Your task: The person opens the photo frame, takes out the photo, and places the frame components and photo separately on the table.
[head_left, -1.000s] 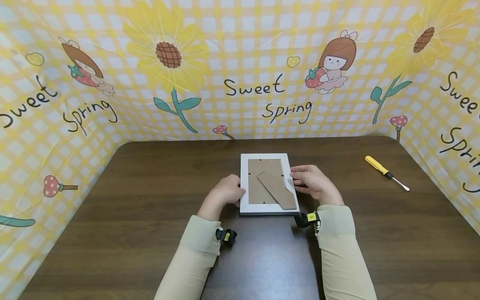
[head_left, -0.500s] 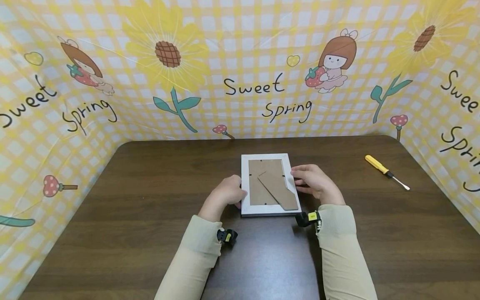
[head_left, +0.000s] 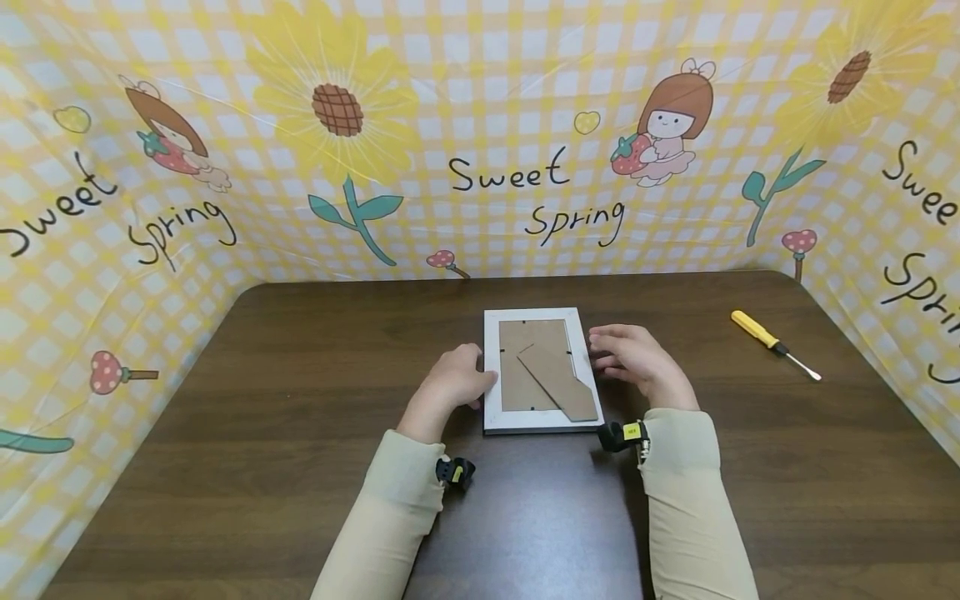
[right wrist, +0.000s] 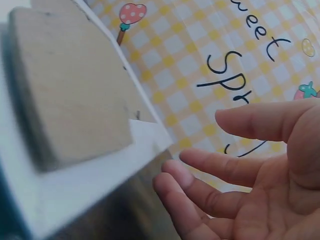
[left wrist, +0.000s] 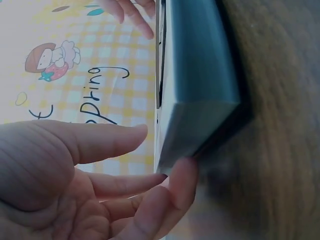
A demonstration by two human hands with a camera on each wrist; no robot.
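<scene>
Right hand [head_left: 636,360] just beside frame [head_left: 542,373]

Left arm [head_left: 378,525] slants in from lower left, right arm [head_left: 697,508] from lower right, both long-sleeved. Both hands angle inward, palms roughly facing, well apart. Left hand [head_left: 452,382]: thumb [left wrist: 107,142] straight, fingers [left wrist: 125,185] lightly bent, gap between. Right hand [head_left: 636,360]: relaxed, thumb straight and apart from loosely bent fingers, palm showing in right wrist view. Right sits a bit higher in head view.
</scene>
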